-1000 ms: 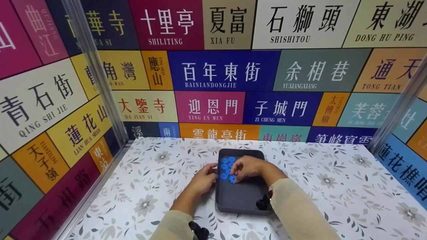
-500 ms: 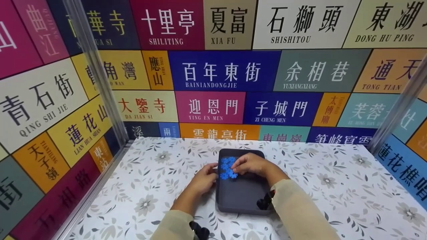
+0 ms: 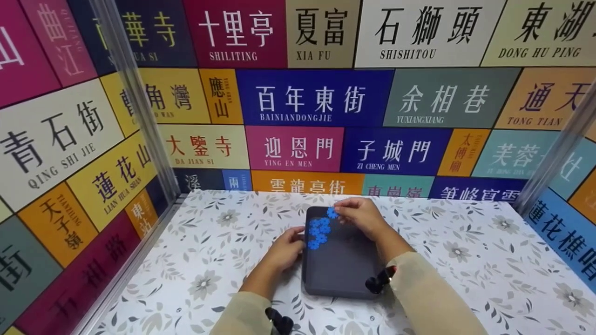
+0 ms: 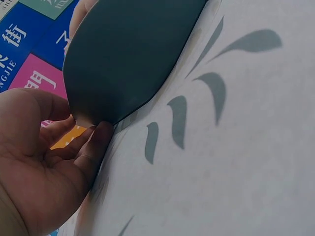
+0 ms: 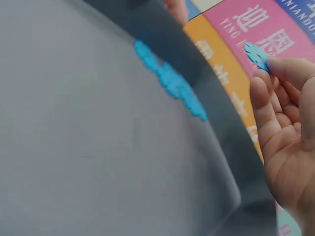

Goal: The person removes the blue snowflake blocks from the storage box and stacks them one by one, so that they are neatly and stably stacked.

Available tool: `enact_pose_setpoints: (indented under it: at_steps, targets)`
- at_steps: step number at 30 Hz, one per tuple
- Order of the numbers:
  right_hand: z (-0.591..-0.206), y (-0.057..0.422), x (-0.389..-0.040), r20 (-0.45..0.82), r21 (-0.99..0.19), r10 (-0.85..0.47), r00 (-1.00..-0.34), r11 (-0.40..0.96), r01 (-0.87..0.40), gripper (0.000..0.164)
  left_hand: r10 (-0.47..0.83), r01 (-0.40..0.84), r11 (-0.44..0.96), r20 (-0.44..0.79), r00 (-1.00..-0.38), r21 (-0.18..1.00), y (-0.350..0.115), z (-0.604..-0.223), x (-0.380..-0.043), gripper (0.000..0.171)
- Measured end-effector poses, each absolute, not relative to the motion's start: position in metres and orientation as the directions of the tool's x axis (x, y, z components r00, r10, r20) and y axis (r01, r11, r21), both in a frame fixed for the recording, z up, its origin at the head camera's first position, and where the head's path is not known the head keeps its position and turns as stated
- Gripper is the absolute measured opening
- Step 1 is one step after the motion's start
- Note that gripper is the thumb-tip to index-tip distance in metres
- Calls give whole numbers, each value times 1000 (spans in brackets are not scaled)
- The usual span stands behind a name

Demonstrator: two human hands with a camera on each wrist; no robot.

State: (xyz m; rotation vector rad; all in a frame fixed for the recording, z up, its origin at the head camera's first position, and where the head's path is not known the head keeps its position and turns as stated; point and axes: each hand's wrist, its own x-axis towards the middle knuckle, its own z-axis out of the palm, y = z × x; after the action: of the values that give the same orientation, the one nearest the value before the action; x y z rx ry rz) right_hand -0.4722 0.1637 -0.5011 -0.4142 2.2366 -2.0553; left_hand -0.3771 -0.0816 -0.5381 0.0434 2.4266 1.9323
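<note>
A dark grey rectangular tray (image 3: 342, 277) lies on the table. Along its left inner wall sits a cluster of blue snowflake-shaped plastic pieces (image 3: 318, 233), several of them joined or overlapping. My right hand (image 3: 364, 218) pinches a single blue snowflake piece (image 3: 332, 212) between thumb and index finger, over the tray's far edge. In the right wrist view that piece (image 5: 256, 55) appears above the rim, apart from the cluster (image 5: 170, 79). At the tray's left side, my left hand (image 3: 283, 251) grips the wall; the left wrist view has thumb and fingers at the tray's corner (image 4: 96, 115).
A white tablecloth (image 3: 205, 286) with grey leaves and flowers covers the table. Colourful printed panels (image 3: 293, 149) with Chinese characters stand behind it and at both sides. Clear posts (image 3: 151, 116) mark the corners. Dark wrist devices (image 3: 379, 279) sit at the sleeves.
My right hand has moved from the cluster up toward the tray's far edge, with a blue snowflake piece between its fingers. My left hand stays at the tray's left wall.
</note>
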Motion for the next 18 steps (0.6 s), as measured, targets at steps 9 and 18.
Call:
enact_pose_setpoints:
  at_steps: [9,18]
  targets:
    - [-487,194,-448,101,-995,-142,-985,-25,-98,33,49,-10,242,-22,-999,970,-83,-538,-378,56]
    - [-496,231,-427,45,-999,-123,-991,-20,-42,34,49,-20,239,-32,-998,971,-82,-537,-377,56]
